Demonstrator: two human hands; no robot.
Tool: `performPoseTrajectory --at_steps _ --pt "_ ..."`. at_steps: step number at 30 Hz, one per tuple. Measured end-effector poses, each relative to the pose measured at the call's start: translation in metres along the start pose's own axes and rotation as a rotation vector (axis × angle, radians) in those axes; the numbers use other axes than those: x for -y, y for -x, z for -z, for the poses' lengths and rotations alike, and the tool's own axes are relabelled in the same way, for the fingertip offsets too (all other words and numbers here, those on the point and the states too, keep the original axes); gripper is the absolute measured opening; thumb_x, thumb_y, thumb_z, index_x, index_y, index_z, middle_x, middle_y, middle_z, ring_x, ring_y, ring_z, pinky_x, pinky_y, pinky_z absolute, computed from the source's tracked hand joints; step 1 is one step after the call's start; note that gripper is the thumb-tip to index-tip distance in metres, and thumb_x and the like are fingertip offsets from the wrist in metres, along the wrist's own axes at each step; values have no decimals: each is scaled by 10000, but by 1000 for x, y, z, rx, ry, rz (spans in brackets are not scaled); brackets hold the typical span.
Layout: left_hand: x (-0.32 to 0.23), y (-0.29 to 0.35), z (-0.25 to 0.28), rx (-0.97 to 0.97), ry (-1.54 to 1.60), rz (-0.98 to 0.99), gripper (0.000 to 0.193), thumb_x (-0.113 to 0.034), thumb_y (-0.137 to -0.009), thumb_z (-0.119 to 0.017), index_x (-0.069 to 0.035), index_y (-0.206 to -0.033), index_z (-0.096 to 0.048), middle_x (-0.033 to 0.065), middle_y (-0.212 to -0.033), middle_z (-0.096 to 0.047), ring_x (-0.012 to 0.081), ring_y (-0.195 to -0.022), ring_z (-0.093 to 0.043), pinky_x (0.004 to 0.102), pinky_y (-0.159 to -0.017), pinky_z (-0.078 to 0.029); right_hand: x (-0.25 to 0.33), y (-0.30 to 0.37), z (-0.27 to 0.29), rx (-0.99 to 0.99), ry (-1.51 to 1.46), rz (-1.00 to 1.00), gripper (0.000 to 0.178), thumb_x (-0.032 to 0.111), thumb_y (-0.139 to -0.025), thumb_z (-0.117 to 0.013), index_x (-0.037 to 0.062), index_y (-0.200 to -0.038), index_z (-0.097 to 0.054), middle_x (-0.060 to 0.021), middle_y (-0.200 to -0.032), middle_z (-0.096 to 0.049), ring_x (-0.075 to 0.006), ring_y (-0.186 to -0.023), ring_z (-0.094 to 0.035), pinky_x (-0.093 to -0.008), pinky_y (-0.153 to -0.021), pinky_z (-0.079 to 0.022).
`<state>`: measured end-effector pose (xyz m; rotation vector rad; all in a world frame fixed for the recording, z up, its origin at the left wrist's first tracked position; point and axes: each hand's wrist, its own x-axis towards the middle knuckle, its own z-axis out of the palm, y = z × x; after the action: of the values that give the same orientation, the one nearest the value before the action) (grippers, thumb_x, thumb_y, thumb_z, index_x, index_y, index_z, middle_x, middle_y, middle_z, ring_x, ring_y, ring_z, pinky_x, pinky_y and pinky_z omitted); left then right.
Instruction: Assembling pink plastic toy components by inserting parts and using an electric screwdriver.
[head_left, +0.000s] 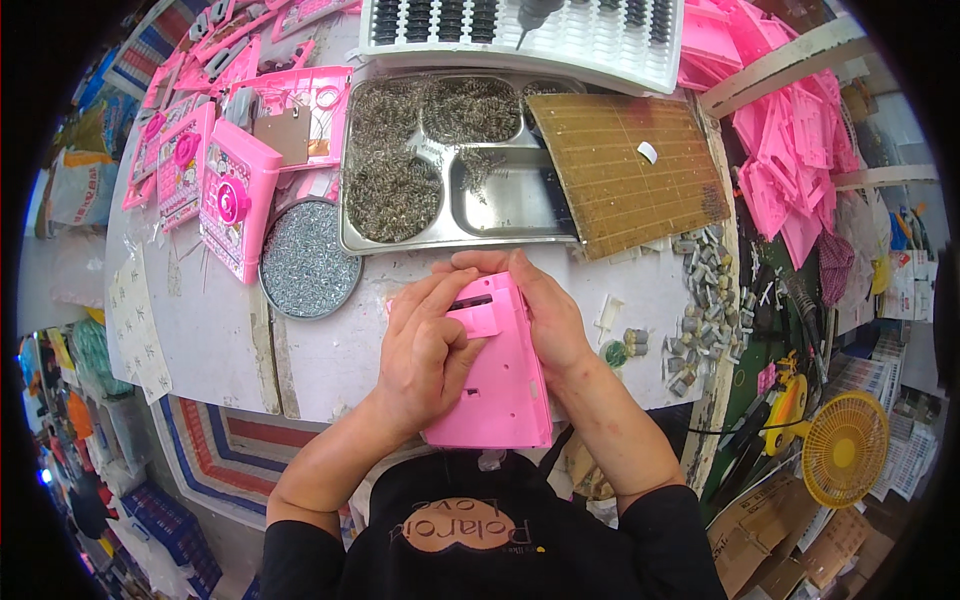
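A pink plastic case [490, 405] is between my two hands, close to my body at the table's front edge. My left hand [422, 355] lies over its upper left part, with bent fingers and thumb pressing near a small raised pink panel [476, 320] beside a dark slot. Along the right side and top edge, my right hand [552, 325] wraps round the case. Small holes dot the pink face. The underside of the case is hidden.
Beyond my hands sits a metal compartment tray [470, 238] heaped with springs [395, 200], partly under a brown board [625, 170]. A round dish of screws [310, 260] stands left, near pink cases [237, 200]. Small motors [690, 320] lie right. A driver tip [522, 38] hangs above.
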<state>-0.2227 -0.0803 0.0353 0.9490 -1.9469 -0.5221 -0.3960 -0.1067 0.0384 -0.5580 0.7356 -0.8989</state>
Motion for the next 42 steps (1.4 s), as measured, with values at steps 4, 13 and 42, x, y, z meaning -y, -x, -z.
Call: performPoseTrajectory --at_steps 4,13,42 --pt "-1 0 1 -4 -4 15 288 -20 -872 -738 -41 -972 -469 314 -1345 -602 485 -1207 -596 534 -992 -478 -4 -2 4 -17 10 0 599 449 -1126 -283 -30 -1358 -560 -202 -1386 -616 -273 -1247 -618 -403 -1104 -476" --pt "-6 -11 7 10 -67 -6 305 -29 -768 -787 -30 -922 -523 260 -1310 -628 429 -1146 -624 505 -957 -507 3 8 -6 -128 334 303 468 315 -1094 -428 -43 -1357 -575 -174 -1350 -610 -237 -1200 -606 -363 -1067 -465" --pt "11 -14 25 252 1686 1189 546 -388 -1092 -327 23 -1409 -497 186 -1359 -597 273 -1248 -604 425 -1084 -486 80 5 -27 769 1012 534 326 145 -795 -847 91 -1103 -756 -128 -1344 -657 -477 -1439 -429 -576 -1137 -377"
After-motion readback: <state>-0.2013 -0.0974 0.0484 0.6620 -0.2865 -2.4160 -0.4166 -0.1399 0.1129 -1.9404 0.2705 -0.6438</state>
